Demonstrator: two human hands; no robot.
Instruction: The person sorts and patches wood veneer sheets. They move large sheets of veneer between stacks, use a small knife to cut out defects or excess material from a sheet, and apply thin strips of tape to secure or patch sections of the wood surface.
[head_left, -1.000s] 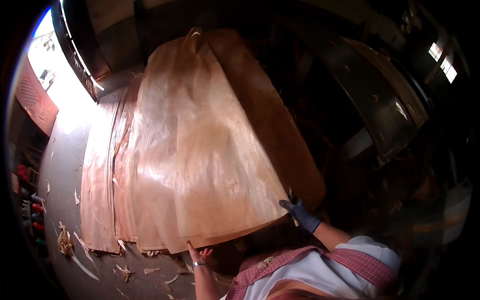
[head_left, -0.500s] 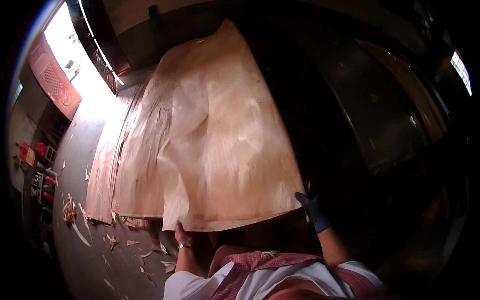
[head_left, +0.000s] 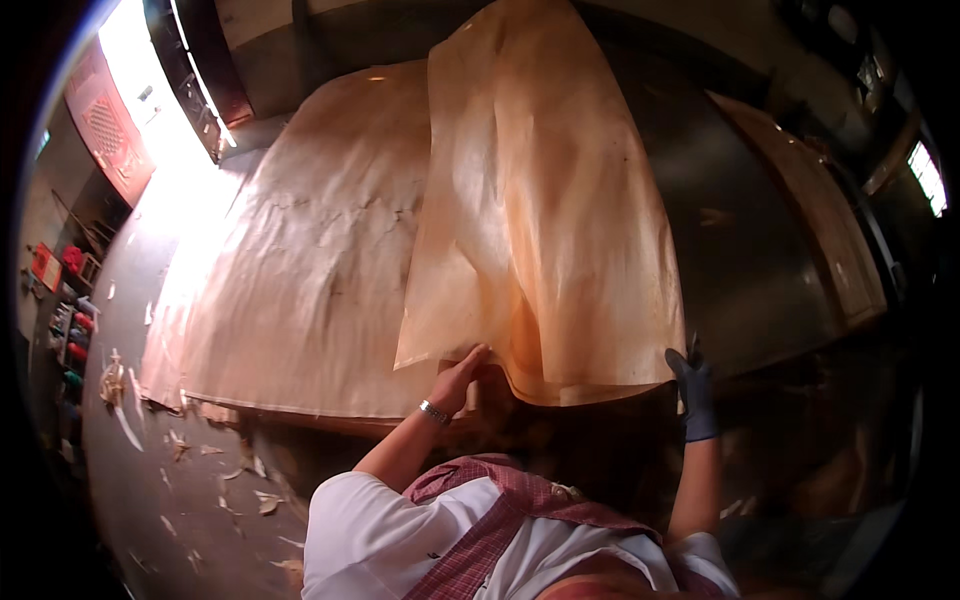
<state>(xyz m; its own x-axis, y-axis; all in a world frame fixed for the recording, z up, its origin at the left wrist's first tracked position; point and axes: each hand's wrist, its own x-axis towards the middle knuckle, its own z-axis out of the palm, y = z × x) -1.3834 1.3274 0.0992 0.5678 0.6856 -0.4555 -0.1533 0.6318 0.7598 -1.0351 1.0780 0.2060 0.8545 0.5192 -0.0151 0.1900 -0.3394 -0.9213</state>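
Note:
A large thin wood veneer sheet (head_left: 585,200) is lifted and buckled in front of me, its near edge rising in a fold. My left hand (head_left: 460,382), bare with a metal band at the wrist, pinches that near edge left of the fold. At the sheet's near right corner, my right hand (head_left: 692,390) in a dark glove grips the edge, thumb on top. Under the sheet's left side lies a stack of veneer sheets (head_left: 310,260), its top wrinkled and cracked in places. To the right, a dark flat panel (head_left: 755,220) lies partly behind the held sheet.
Wood scraps (head_left: 268,502) litter the grey floor (head_left: 130,480) at left. A bright doorway with a reddish door (head_left: 100,125) stands at the far left. Shelves with coloured items (head_left: 75,350) line the left wall. A paler wooden sheet (head_left: 810,200) lies beyond the dark panel.
Both hands have carried the veneer sheet to the right, off much of the stack and partly over the dark panel. The fold at its near edge has deepened, and the stack's top now shows.

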